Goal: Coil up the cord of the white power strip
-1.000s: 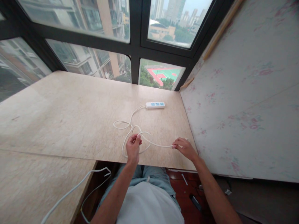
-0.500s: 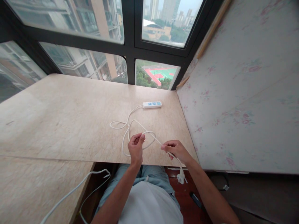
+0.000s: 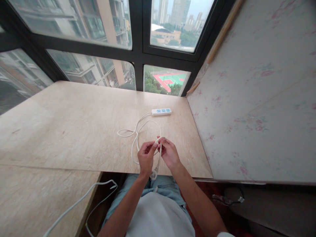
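A white power strip (image 3: 161, 112) with blue sockets lies toward the back of the stone-like sill. Its white power cord (image 3: 135, 133) runs from the left end in loose loops toward me. My left hand (image 3: 146, 156) pinches the cord between thumb and fingers. Close against it, my right hand (image 3: 168, 150) also has its fingers closed on the cord, and the two hands nearly touch. Below them the plug (image 3: 154, 173) hangs at the sill's front edge, over my lap. Fingers hide the short stretch of cord where the hands meet.
The beige sill (image 3: 74, 125) reaches back to dark-framed windows (image 3: 139, 56). A flower-patterned wall (image 3: 249, 108) bounds it on the right. Another white cable (image 3: 74, 205) hangs over the lower left ledge. A dark cable (image 3: 228, 200) lies at the lower right.
My right hand has moved left and up to my left hand, bringing cord with it. The plug has swung from the right to hang beneath both hands.
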Demonstrator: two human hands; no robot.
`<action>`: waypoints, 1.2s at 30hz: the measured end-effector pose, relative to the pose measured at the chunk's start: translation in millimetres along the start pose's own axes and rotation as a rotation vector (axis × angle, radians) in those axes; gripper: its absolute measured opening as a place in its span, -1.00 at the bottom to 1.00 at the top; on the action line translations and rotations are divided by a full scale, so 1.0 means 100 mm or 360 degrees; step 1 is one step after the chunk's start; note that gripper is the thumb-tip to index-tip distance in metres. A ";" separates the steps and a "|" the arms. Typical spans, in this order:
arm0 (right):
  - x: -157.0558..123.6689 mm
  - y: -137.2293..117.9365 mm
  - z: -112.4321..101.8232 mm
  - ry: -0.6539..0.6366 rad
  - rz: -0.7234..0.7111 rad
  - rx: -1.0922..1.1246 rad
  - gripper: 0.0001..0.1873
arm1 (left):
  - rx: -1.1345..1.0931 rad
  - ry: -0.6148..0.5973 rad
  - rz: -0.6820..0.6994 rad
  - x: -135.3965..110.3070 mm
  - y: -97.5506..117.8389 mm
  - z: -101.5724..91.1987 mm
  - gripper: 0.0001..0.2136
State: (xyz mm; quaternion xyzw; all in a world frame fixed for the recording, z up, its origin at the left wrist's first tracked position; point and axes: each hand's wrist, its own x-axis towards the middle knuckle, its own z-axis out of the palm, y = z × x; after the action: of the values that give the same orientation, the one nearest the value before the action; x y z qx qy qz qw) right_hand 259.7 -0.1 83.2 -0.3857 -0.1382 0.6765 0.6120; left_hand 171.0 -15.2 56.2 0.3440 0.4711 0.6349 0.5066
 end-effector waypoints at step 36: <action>-0.51 0.38 -0.65 0.0149 -0.0209 -0.0983 -0.59 | -0.0335 0.0223 -0.0282 0.24 -0.03 0.07 -0.71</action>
State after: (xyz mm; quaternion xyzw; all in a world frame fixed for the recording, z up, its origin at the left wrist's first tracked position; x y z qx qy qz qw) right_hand 274.9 -74.0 32.7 -0.5741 -0.3334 0.5431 0.5140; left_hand 172.8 9.7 55.0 0.2009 0.4646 0.6561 0.5598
